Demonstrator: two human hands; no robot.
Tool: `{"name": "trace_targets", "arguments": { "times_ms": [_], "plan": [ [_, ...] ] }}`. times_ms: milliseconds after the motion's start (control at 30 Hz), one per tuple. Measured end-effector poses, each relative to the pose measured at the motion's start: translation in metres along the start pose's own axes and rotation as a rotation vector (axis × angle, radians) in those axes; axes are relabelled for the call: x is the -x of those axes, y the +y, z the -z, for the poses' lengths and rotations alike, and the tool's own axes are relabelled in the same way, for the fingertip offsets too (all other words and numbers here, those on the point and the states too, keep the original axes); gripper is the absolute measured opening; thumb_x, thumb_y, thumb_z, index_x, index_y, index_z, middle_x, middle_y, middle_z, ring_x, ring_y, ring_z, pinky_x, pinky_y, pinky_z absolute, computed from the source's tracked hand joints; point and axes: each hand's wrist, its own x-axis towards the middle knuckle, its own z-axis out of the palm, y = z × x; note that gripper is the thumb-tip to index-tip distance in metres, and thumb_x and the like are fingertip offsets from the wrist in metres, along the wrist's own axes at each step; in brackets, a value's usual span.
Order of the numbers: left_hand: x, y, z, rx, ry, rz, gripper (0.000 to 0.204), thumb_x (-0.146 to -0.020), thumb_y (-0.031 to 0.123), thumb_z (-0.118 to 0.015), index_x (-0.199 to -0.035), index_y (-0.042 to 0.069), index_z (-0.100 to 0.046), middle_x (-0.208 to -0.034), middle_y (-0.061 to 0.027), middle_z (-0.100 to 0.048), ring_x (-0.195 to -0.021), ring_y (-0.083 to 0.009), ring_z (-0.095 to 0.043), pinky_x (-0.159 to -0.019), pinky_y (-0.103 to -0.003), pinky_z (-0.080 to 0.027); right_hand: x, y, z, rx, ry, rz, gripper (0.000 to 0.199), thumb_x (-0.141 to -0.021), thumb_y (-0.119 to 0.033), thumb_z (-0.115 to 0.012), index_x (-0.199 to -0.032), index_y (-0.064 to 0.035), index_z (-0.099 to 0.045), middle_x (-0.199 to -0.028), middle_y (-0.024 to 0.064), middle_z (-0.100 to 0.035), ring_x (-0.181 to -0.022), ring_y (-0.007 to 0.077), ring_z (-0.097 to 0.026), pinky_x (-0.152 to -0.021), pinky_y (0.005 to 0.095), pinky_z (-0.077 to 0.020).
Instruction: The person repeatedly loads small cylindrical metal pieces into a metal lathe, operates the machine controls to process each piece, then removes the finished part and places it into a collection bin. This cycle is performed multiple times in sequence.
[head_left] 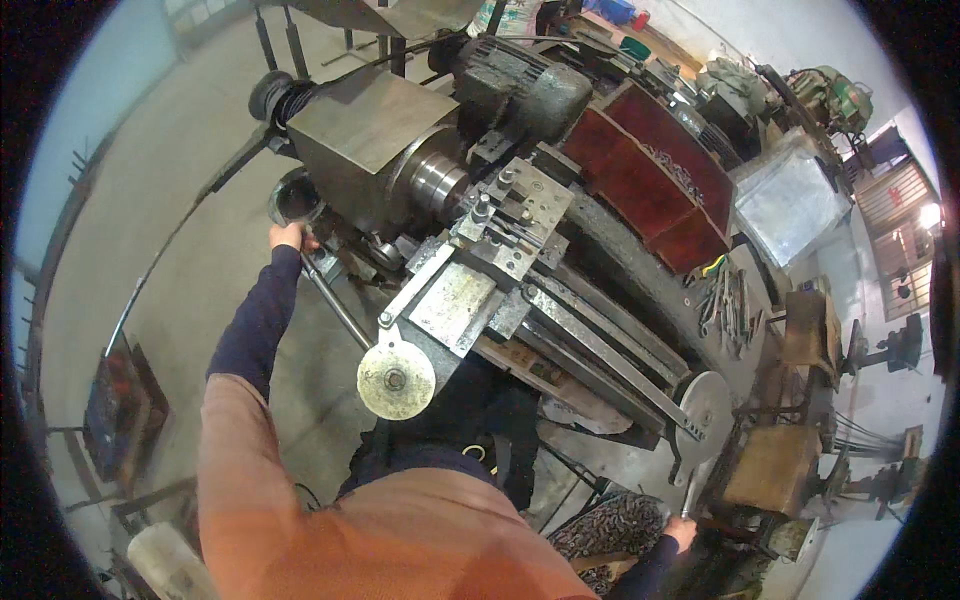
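A small metal-turning lathe stands before me, with a box-shaped headstock, a shiny round chuck and a tool slide. At the headstock's near side my left hand is closed, just below a dark round opening. What its fingers grip is hidden. A long metal rod runs from beside that hand toward a pale round disc. Far to the right and low, my right hand is wrapped round the end of a lever handle below a grey wheel.
Behind the bed are a dark motor and a red-brown tray holding small metal parts. Wrenches and other hand tools lie at the right. A heap of small dark pieces sits beside my right forearm. Other machines line the right wall.
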Motion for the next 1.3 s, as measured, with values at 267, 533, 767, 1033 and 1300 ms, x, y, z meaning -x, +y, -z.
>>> {"name": "trace_targets", "arguments": {
  "times_ms": [267,533,767,1033,1300],
  "plan": [
    [0.010,0.030,0.002,-0.093,-0.053,0.034,0.019,-0.071,0.004,-0.051,-0.071,-0.015,-0.051,-0.062,-0.0211,-0.058,-0.043,-0.0300,-0.059,-0.040,-0.037,-0.051,-0.115,-0.024,0.021,0.257,0.070,0.085,0.032,-0.070,-0.037,-0.061,-0.090,-0.0114,-0.061,-0.098,0.0091,-0.064,-0.093,0.0291,-0.061,-0.081,0.0430,-0.0452],
    [0.019,0.052,0.015,0.130,-0.287,0.299,0.032,-0.078,0.018,-0.061,-0.093,-0.008,-0.050,-0.069,-0.0172,-0.059,-0.051,-0.0258,-0.061,-0.044,-0.036,-0.052,-0.109,-0.043,0.008,0.148,0.278,0.070,0.036,-0.076,-0.027,-0.054,-0.108,-0.0131,-0.058,-0.114,0.0090,-0.058,-0.112,0.0275,-0.049,-0.086,0.0433,-0.0428],
    [-0.025,-0.066,0.079,-0.757,-0.209,-0.226,0.053,-0.070,0.031,-0.066,-0.110,0.000,-0.051,-0.094,-0.0184,-0.061,-0.082,-0.0305,-0.063,-0.074,-0.039,-0.050,0.030,-0.066,0.020,-0.307,0.029,0.142,0.062,-0.061,-0.022,-0.060,-0.120,-0.0089,-0.053,-0.112,0.0195,-0.058,-0.101,0.0346,-0.056,-0.087,0.0389,-0.0435],
    [-0.008,-0.083,0.013,-1.103,-0.463,0.040,0.032,-0.075,0.029,-0.059,-0.096,0.005,-0.062,-0.098,-0.0226,-0.061,-0.095,-0.0327,-0.058,-0.081,-0.042,-0.047,0.064,-0.086,0.055,-0.411,-0.007,0.333,0.034,-0.060,-0.013,-0.059,-0.092,-0.0044,-0.069,-0.084,0.0161,-0.067,-0.083,0.0266,-0.065,-0.078,0.0327,-0.0483],
    [-0.006,-0.129,-0.007,-1.204,-0.558,-0.061,0.030,-0.076,0.029,-0.058,-0.092,0.005,-0.065,-0.095,-0.0130,-0.064,-0.091,-0.0284,-0.062,-0.075,-0.039,-0.050,0.051,-0.136,0.109,-0.574,0.112,0.654,0.033,-0.062,-0.008,-0.059,-0.093,-0.0008,-0.066,-0.082,0.0134,-0.067,-0.078,0.0212,-0.065,-0.074,0.0316,-0.0494]
  ]
}}
